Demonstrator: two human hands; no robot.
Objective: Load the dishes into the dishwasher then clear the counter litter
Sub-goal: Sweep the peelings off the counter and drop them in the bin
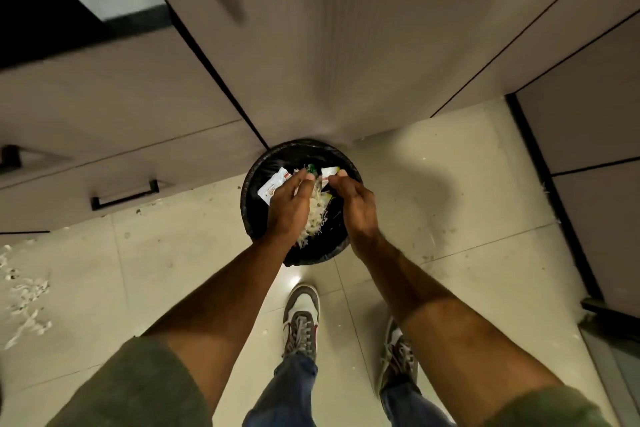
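Tiled floor (450, 218): one bin (251, 184), two hands (325, 204), two sachets (273, 185).

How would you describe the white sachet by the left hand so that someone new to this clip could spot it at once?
Start at the round black-lined bin on the tiled floor against the cabinets. Both hands are over its mouth; the white sachet sticks out past the left hand, toward the bin's left rim. It is flat, rectangular and printed with red, unlike the pale shredded scraps between the hands.

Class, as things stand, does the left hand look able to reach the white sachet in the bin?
Probably yes: the left hand is already over the bin, fingertips beside the white sachet, nothing between them.
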